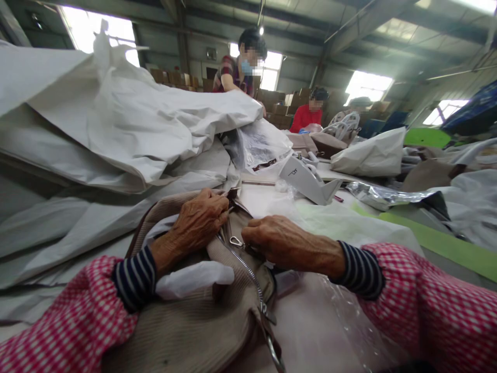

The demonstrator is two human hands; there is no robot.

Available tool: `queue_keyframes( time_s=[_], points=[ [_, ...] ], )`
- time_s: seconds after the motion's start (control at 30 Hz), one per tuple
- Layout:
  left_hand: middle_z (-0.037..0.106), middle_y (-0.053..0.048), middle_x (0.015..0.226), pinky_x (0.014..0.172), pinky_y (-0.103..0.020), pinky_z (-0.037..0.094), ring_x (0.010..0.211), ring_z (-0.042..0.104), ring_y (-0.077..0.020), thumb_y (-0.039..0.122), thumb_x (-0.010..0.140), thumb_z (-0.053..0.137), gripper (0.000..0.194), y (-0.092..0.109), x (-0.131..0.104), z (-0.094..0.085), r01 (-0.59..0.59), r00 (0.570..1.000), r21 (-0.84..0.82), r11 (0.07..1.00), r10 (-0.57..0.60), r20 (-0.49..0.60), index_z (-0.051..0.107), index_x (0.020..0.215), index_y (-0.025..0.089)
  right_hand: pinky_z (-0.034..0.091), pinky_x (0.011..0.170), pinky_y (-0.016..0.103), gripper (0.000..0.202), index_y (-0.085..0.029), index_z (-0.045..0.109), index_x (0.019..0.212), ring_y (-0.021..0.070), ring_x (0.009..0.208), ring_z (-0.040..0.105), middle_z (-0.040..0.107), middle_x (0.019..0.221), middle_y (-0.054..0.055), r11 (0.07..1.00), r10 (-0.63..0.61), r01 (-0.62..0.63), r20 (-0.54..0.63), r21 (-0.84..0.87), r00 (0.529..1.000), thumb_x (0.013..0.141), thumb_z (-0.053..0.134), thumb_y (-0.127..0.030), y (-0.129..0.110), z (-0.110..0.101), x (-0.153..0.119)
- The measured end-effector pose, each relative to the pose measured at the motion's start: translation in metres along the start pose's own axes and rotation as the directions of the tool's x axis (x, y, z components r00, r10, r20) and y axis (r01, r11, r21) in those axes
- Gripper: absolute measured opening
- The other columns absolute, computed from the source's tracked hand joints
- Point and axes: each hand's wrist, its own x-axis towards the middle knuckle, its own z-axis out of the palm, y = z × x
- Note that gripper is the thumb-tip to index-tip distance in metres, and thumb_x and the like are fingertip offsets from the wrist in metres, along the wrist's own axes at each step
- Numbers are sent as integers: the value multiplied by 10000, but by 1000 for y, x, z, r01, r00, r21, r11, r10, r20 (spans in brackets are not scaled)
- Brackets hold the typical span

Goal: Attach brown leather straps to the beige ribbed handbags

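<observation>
A beige corduroy handbag (194, 326) lies in front of me with its top unzipped. The metal zipper (248, 272) runs down its right side to a silver ring near the bottom. My left hand (200, 220) is closed on the bag's opening at the far end, beside the zipper. Across the opening, my right hand (281, 241) has its fingers curled together at the other edge; what they pinch is hidden. A small silver snap hook (236, 241) lies at its fingertips. White wrapping covers the bag's handle (196, 280), below my left wrist.
Large white sheets or bags (116, 119) are heaped at the left. Beyond the bag lie a clear plastic bag (260, 142), a white tape dispenser (306, 178) and more wrapped bags (368, 155). A green strip (442, 243) lies at the right. Several people work across the table.
</observation>
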Motion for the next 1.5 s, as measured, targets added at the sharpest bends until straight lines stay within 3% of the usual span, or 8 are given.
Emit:
queue_keyframes(
  time_s=[0.2, 0.27, 0.37, 0.5, 0.6, 0.7, 0.9, 1.5],
  points=[
    [636, -106, 968, 836, -428, 415, 990, 562, -315, 329, 949, 441, 242, -6, 3, 0, 41, 999, -112, 993, -39, 16, 650, 921, 210, 344, 705, 270, 123, -178, 639, 1092, 137, 743, 568, 693, 894, 25, 990, 35, -16, -130, 143, 991, 1019, 543, -204, -1, 14, -5],
    [662, -104, 956, 866, -435, 422, 970, 578, -310, 369, 928, 445, 275, -8, 6, -3, 62, 998, -177, 982, -57, 33, 666, 910, 206, 333, 691, 276, 127, -167, 648, 1038, 146, 750, 571, 701, 910, 43, 994, 57, -42, -152, 102, 987, 1024, 571, -267, -2, 22, -4],
    [689, -73, 884, 816, -402, 434, 878, 614, -275, 423, 895, 465, 302, -9, 9, -11, 109, 993, -272, 956, -94, 66, 667, 835, 207, 300, 652, 285, 134, -154, 630, 889, 135, 693, 524, 684, 854, 44, 997, 73, -66, -217, 41, 973, 997, 583, -217, -5, 33, -1],
    [661, -22, 756, 691, -335, 409, 749, 602, -219, 433, 858, 482, 303, -11, 10, -20, 181, 983, -397, 900, -161, 84, 646, 754, 200, 284, 633, 270, 216, -168, 595, 765, 109, 625, 470, 601, 709, -12, 982, 177, -132, -418, 134, 891, 979, 586, -194, -2, 29, 0],
    [606, -2, 697, 629, -306, 369, 687, 532, -190, 423, 802, 545, 266, -14, 10, -21, 223, 975, -556, 800, -194, 112, 638, 715, 190, 297, 652, 269, 232, -170, 602, 745, 116, 641, 503, 596, 687, -11, 964, 264, -218, -485, 151, 834, 974, 583, -201, 3, 17, 7],
    [588, 7, 672, 605, -295, 346, 661, 496, -177, 407, 774, 580, 241, -18, 10, -19, 252, 967, -621, 742, -217, 133, 648, 701, 187, 292, 663, 296, 204, -177, 642, 771, 141, 667, 540, 660, 722, 18, 953, 292, -296, -442, 60, 848, 962, 586, -222, 5, 9, 24],
    [610, -9, 704, 650, -308, 382, 711, 543, -192, 408, 782, 573, 267, -20, 9, -16, 180, 983, -634, 752, -160, 89, 657, 689, 172, 287, 673, 331, 164, -180, 718, 940, 207, 810, 670, 773, 918, 95, 927, 318, -359, -280, -108, 906, 953, 564, -234, -5, 6, 56],
    [613, -15, 667, 619, -312, 358, 696, 551, -202, 368, 759, 567, 222, -18, 9, -14, 210, 976, -594, 777, -207, 74, 661, 683, 181, 298, 660, 326, 192, -173, 752, 977, 223, 827, 694, 773, 913, 110, 903, 353, -387, -191, -189, 916, 961, 573, -239, -11, -2, 56]
  ],
)
